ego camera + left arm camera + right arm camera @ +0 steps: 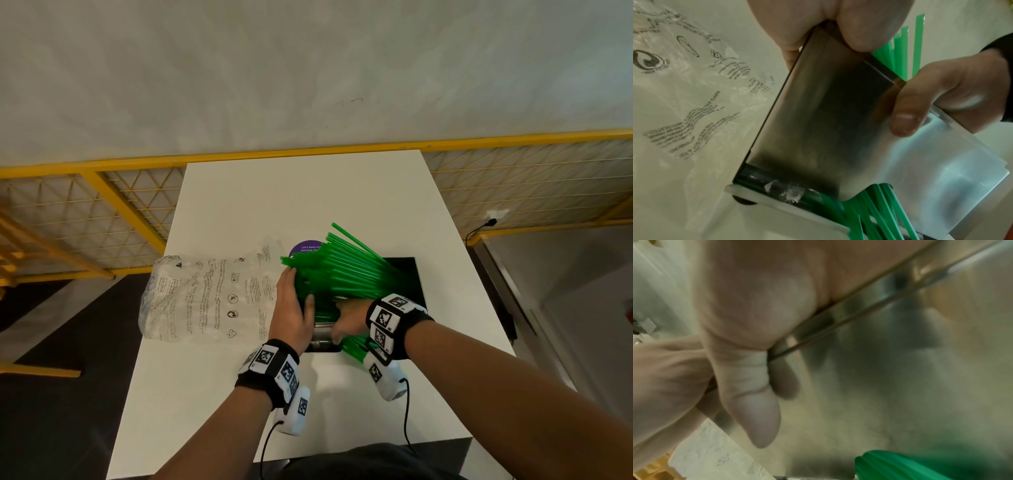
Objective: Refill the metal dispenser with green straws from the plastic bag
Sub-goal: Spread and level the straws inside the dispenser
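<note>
One metal dispenser (pixel 818 113) stands on the white table (pixel 342 198); its brushed steel walls are dull and reflective, with a white plastic base at the lower edge. Many green straws (pixel 346 270), too many to count, fan out of its open top, tilted away from the person; more straw ends protrude at the base slot, below the fingertips. One clear plastic bag (pixel 205 298), printed with black text and symbols, lies flat on the table just beside the left hand (pixel 291 315). Left hand: fingers extended along the dispenser's side, against the straw ends, thumb on the near wall. Right hand (pixel 349 315): thumb pressed on the near wall, fingers over the top rim among the straws; their exact curl cannot be determined. Two hands, both touching the dispenser
</note>
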